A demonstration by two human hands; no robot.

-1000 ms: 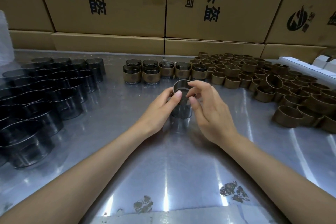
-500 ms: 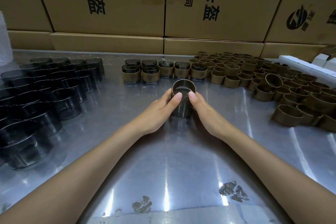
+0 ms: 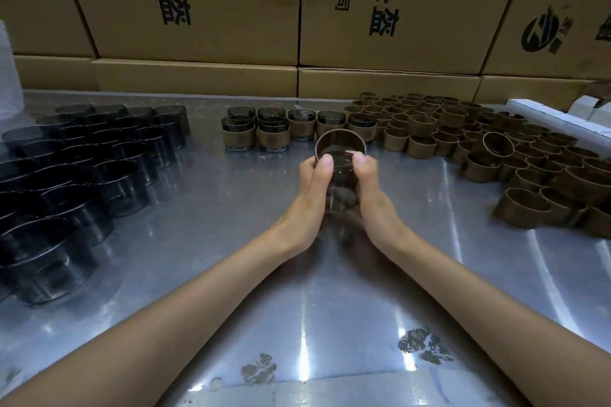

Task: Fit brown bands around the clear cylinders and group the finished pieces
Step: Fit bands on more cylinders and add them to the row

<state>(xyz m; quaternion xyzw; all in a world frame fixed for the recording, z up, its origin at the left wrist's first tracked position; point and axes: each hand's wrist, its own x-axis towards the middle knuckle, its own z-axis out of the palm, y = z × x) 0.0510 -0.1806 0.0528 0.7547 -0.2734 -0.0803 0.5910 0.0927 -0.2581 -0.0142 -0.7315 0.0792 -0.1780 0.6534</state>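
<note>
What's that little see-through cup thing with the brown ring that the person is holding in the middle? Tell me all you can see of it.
The clear cylinder is a short, dark-tinted, glassy tube held between both hands over the shiny metal table. A brown band, cardboard-like, sits round its far end, only partly slid on. The left hand and right hand wrap its sides, with thumbs pressing at the band's near edge. Whether it touches the table is hidden.
</note>
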